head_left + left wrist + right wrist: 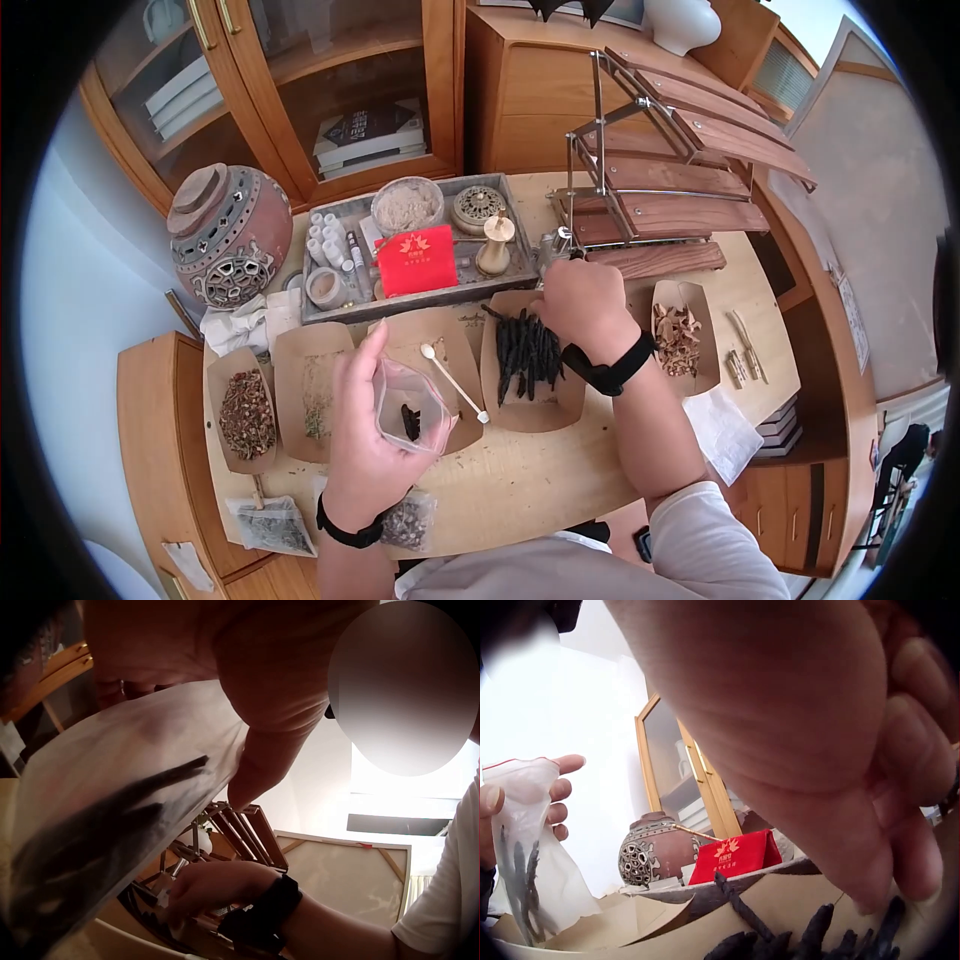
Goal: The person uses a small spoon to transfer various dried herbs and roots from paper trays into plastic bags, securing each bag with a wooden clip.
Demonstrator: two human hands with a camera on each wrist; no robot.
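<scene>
My left hand [372, 425] holds up a clear zip bag [412, 400] by its mouth, with a few dark sticks inside. The bag [112, 795] fills the left wrist view, and the right wrist view shows it [525, 825] gripped between the thumb and fingers [559, 787]. My right hand [575, 300] reaches over the far end of a paper tray [540, 415] heaped with dark sticks [525, 350]. Its fingers [900, 847] curl down onto the sticks [810, 941]; whether they grip one is hidden.
A grey tray [330, 312] at the back holds a red box [415, 262], a powder bowl [407, 205] and vials. A clay burner [225, 235] stands left, a wooden rack [670, 160] right. Other paper trays [247, 415] [680, 340] hold herbs; a white spoon [455, 383] lies on one.
</scene>
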